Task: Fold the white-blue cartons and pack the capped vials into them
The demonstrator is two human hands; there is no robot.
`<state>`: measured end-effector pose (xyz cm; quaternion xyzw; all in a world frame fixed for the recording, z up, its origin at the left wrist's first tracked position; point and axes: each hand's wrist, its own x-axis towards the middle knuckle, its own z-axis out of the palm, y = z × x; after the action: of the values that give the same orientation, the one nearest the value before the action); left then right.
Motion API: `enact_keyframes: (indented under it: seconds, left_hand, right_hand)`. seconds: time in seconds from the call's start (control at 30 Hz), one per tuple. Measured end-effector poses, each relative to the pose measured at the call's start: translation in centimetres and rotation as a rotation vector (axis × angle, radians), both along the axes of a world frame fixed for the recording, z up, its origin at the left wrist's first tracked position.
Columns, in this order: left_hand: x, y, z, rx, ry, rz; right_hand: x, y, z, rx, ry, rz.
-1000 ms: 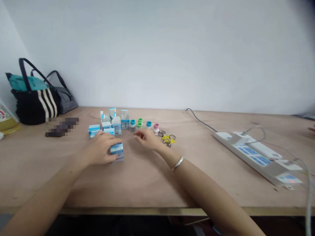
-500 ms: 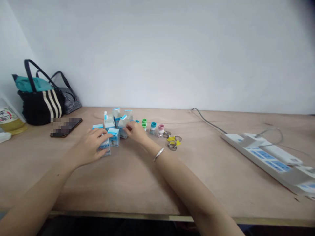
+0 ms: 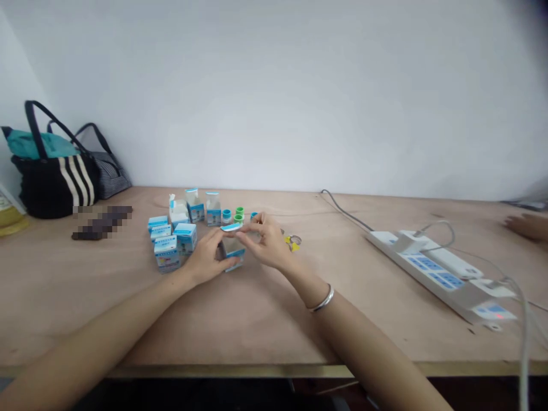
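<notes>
My left hand [image 3: 208, 257] grips the side of a small blue-and-white cardboard box [image 3: 235, 260] with its top flap up. With fingers pinched at that flap, my right hand [image 3: 269, 242] holds the same box from the right. To the left stand several closed boxes of the same kind, the nearest one [image 3: 166, 257] beside my left wrist. Behind them are open boxes, among them one with a raised flap [image 3: 213, 211]. Small bottles with a blue cap [image 3: 226, 213] and green caps [image 3: 239, 211] stand behind my hands. Metal rings with yellow pieces [image 3: 293, 244] lie partly hidden past my right hand.
A white power strip [image 3: 428, 277] with plugs and cables lies on the right. At the far right edge another person's hand [image 3: 528, 225] rests on the table. On the left are a dark phone [image 3: 103, 224], a black striped bag [image 3: 55, 185] and a bottle of yellow liquid [image 3: 11, 220].
My left hand has left the closed boxes and moved right onto the open box. The box has come nearer, between both hands. Another person's hand has appeared at the right.
</notes>
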<state>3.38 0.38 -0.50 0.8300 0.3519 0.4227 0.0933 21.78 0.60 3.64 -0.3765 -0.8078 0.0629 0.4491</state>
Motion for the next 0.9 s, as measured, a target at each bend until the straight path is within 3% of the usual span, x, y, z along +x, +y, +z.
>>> enact_keyframes:
  seconds: [0.13,0.3,0.4,0.5,0.63,0.7,0.8,0.9]
  left_hand:
    - [-0.5,-0.6,-0.2,-0.08,-0.043,-0.144]
    - [-1.4,-1.1,0.6,0.305,0.138,0.052]
    - [-2.0,-1.2,0.9,0.423,0.322,-0.036]
    - [-2.1,-1.2,0.7,0.369,0.353,-0.09]
    - [-1.6,-1.3,0.1,0.208,0.238,-0.089]
    - [-1.4,-1.3,-0.1,0.154,0.175,-0.09]
    - [-1.2,-1.3,-0.3,0.117,0.108,-0.082]
    - [-1.3,-1.3,-0.3,0.1,0.099,-0.081]
  right_hand:
    - [1.1,0.4,-1.2,-0.252,0.047,0.15]
    - [1.7,0.1,-2.3,-0.435,0.241,0.128]
    - [1.8,-0.1,-2.2,-0.521,0.316,0.196]
    - [1.7,-0.4,-2.2,-0.604,0.338,0.252]
    - [1.4,-0.3,-2.8,-0.7,0.344,0.253]
    - [1.3,0.4,-3.2,-0.672,0.349,0.202]
    - [1.0,2.5,-3.2,-0.497,0.312,0.064]
    - [0.6,5.0,-2.5,-0.4,0.107,-0.025]
